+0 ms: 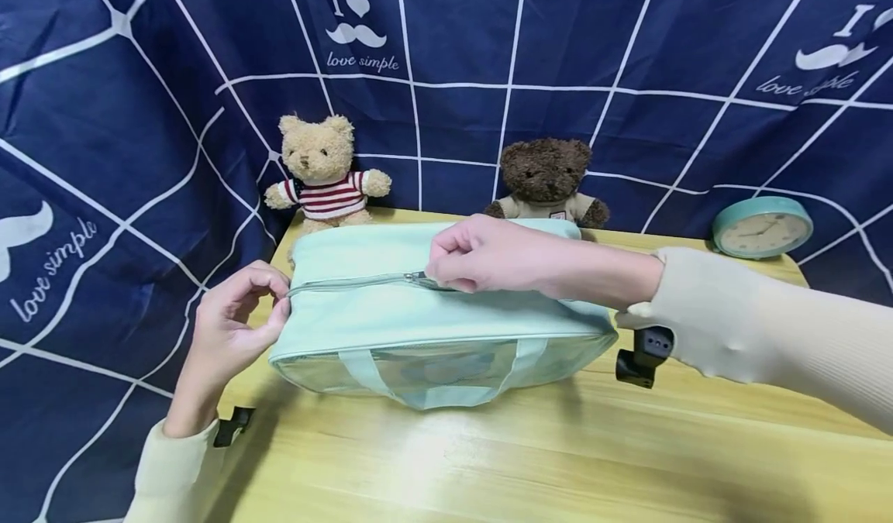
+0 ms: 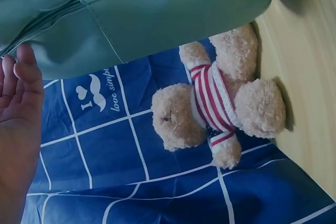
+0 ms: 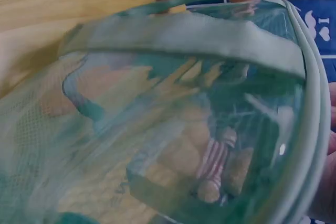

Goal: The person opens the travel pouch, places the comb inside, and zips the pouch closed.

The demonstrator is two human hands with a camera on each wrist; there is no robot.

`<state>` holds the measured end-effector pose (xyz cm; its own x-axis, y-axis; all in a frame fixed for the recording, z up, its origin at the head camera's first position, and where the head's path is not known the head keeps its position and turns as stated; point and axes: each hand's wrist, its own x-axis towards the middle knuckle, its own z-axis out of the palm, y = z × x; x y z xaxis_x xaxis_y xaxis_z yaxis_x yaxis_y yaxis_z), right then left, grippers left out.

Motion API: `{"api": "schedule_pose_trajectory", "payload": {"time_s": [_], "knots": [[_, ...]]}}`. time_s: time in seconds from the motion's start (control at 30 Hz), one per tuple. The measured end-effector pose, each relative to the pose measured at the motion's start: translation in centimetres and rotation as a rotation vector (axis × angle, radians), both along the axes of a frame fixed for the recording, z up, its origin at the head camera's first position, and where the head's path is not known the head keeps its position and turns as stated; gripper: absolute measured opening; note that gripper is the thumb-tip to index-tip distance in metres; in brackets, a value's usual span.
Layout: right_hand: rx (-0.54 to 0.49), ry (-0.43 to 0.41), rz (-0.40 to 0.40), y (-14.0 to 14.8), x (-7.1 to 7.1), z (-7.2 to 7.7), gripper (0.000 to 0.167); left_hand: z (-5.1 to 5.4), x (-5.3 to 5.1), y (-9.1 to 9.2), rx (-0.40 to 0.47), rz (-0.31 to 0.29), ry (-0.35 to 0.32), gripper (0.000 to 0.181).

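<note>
A mint-green bag (image 1: 446,318) with a see-through front and a cloth handle (image 1: 446,397) stands upright on the table. Along its top runs a zipper (image 1: 349,281), its metal slider (image 1: 410,276) near the middle. My right hand (image 1: 481,256) pinches the pull at the slider, covering the zipper just to the right. At the bag's left end, my left hand (image 1: 237,321) pinches the zipper's end between thumb and fingers; the left wrist view shows those fingertips (image 2: 26,59) against the fabric. Through the clear side (image 3: 173,145), blurred shapes and a striped bear show.
Behind the bag sit a tan teddy bear (image 1: 328,197) in a striped shirt and a dark brown teddy bear (image 1: 547,174). A round teal clock (image 1: 763,228) stands at the back right. Blue gridded cloth (image 1: 460,35) hangs behind the wooden table (image 1: 418,461).
</note>
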<state>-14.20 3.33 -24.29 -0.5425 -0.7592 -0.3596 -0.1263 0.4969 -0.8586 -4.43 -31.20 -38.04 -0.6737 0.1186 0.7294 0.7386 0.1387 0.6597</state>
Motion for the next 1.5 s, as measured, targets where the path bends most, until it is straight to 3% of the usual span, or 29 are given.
{"api": "schedule_pose_trajectory", "payload": {"time_s": [0.3,0.57,0.83,1.07,1.27,1.5], "knots": [[-0.06,0.021,-0.015,2.8,-0.6,1.0,0.028,0.0,-0.2,0.2,0.013,-0.011,-0.027,0.018],[-0.063,0.012,-0.039,5.1,-0.8,1.2,0.028,-0.4,-0.1,0.2,0.07,-0.014,-0.052,0.02],[-0.092,0.058,-0.076,8.3,-0.7,1.3,0.029,-0.3,0.1,0.0,0.068,-0.009,-0.064,0.02],[-0.162,0.06,-0.157,12.5,-1.0,-0.5,0.017,-0.4,-0.4,0.2,0.073,0.0,-0.059,0.019],[-0.245,0.047,-0.195,15.6,-0.9,-2.6,0.017,-0.1,-1.1,0.4,0.059,0.033,-0.07,0.013],[-0.349,0.008,-0.222,18.4,0.2,-5.3,0.022,0.1,-2.1,0.6,0.022,0.032,-0.093,0.018]]}}
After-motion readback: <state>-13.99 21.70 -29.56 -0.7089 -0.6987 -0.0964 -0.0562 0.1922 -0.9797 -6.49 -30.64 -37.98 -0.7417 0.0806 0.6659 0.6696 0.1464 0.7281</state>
